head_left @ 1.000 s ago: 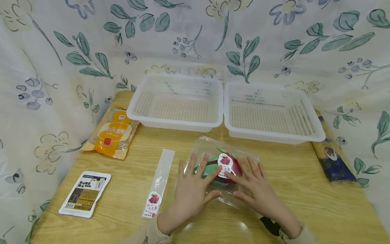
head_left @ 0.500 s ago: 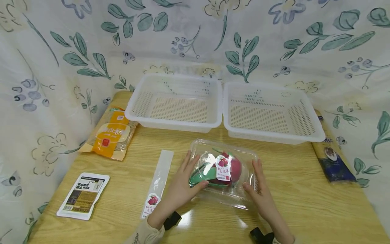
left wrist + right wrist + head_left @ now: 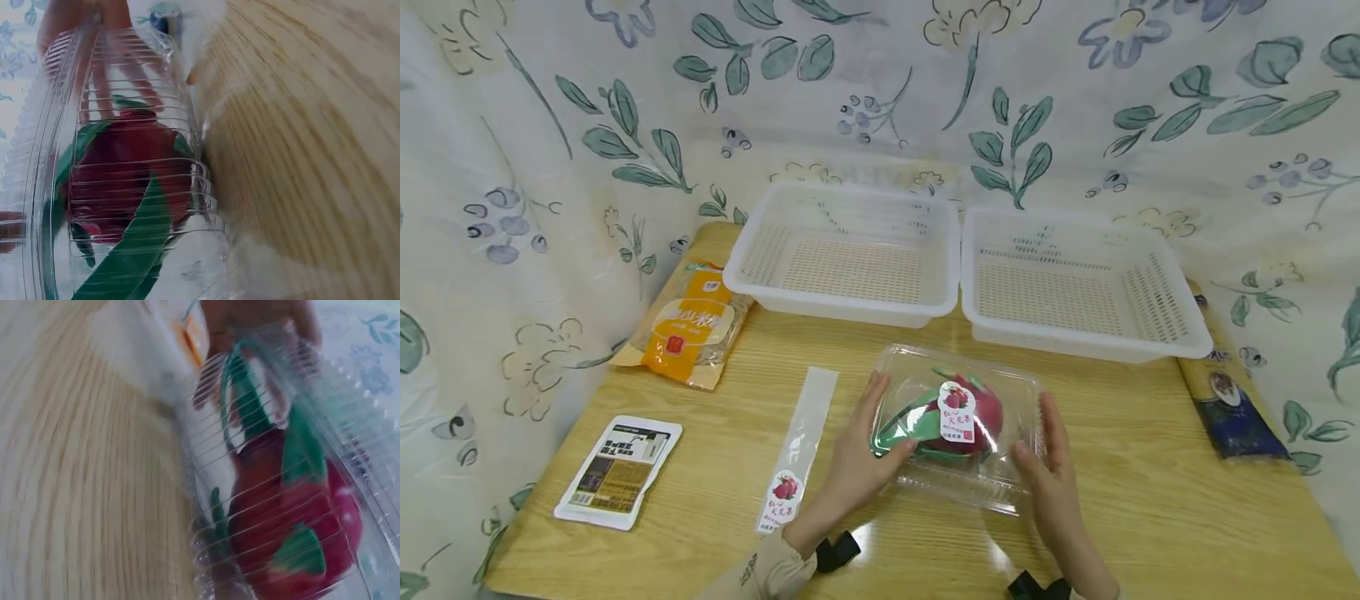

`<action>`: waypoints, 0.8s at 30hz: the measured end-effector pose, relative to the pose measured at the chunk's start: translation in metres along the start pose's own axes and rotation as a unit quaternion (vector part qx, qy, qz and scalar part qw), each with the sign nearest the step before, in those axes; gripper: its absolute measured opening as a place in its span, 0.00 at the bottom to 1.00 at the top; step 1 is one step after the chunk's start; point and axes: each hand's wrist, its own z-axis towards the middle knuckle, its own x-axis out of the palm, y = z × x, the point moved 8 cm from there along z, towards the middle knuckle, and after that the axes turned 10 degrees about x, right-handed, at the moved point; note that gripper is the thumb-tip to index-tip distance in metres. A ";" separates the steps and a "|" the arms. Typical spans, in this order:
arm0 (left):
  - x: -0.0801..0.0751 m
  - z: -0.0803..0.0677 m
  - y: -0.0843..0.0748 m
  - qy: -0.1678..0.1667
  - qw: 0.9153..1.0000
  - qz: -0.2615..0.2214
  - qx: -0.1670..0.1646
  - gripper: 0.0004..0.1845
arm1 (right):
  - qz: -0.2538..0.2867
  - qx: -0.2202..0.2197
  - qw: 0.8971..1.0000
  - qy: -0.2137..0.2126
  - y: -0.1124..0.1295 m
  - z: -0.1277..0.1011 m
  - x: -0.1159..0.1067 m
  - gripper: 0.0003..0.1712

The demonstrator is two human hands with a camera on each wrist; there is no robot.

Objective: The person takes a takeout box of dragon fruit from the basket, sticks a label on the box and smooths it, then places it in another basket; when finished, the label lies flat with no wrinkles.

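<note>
A clear plastic clamshell box (image 3: 992,492) lies in front of me in the head view, its lid down. Inside is a red dragon fruit (image 3: 988,412) with green leaves, also visible through the ribbed wall in both wrist views. On the lid sits a white label (image 3: 957,412) printed with dragon fruit. My left hand (image 3: 857,458) grips the box's left side, thumb over the near left part. Opposite it, my right hand (image 3: 1051,475) holds the right side, thumb at the lid's edge. Whether the box is off the table cannot be told.
Two white baskets (image 3: 842,304) (image 3: 1090,342) stand side by side at the back. Left lie an orange food bag (image 3: 685,329), a white pouch (image 3: 617,471) and a backing strip (image 3: 797,442) bearing another dragon fruit label. A blue and gold packet (image 3: 1232,396) lies far right.
One second ago both hands lay spread flat on the lid and label. They have since moved apart to the box's two sides and now hold it there.
</note>
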 end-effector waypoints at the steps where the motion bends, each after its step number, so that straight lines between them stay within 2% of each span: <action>1: -0.002 -0.001 -0.001 -0.002 1.000 0.001 -0.001 0.45 | 0.009 0.001 1.000 0.013 0.001 0.000 0.002 0.44; 4: -0.009 -0.003 -0.007 -0.009 1.000 0.011 0.001 0.44 | 0.021 0.008 0.999 0.036 0.003 -0.001 0.007 0.44; 8: -0.020 -0.002 -0.019 -0.018 0.999 0.031 0.021 0.43 | 0.018 0.011 0.999 0.040 0.009 -0.002 0.011 0.42; 15: -0.039 0.005 -0.037 -0.039 0.996 0.068 0.051 0.42 | 0.032 -0.023 0.997 0.073 0.034 0.000 0.024 0.41; 20: -0.055 0.015 -0.045 -0.045 0.996 0.068 0.045 0.40 | 0.034 -0.035 0.996 0.080 0.058 0.007 0.033 0.41; 24: -0.066 0.024 -0.044 -0.041 0.998 0.038 0.019 0.39 | 0.036 -0.032 0.996 0.076 0.077 0.015 0.040 0.41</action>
